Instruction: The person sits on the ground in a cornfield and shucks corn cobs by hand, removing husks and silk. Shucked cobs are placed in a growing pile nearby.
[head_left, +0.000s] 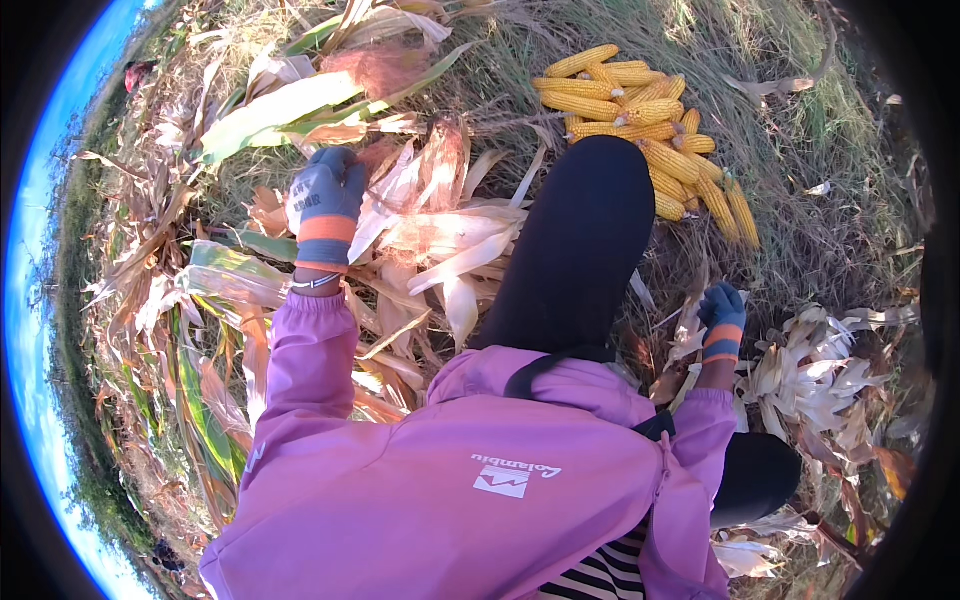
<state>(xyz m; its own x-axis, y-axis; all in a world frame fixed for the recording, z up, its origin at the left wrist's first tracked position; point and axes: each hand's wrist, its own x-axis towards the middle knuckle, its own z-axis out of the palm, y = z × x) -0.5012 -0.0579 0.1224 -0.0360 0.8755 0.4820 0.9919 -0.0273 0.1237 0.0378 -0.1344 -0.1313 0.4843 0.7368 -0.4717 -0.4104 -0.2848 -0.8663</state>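
Note:
My left hand (328, 187), in a grey-blue work glove with an orange-striped cuff, is at the left among dry corn husks (439, 229). Its fingers are curled beside reddish corn silk (382, 153); whether they grip anything is hidden. On the right, low beside my thigh, my right hand (722, 307) wears a matching glove. Its fingers are bent in, and a pale dry husk (688, 330) lies against its near side. I cannot tell if the hand holds it. Beyond my raised knee (592, 202) lies a pile of husked yellow corn ears (652, 112) on the grass.
Long green-and-tan corn leaves (289, 112) spread at the upper left, with more leaves (210, 405) below. A heap of pale stripped husks (817, 375) lies at the right. Dry grass (810, 142) surrounds the ears. My other knee (761, 476) is folded at the lower right.

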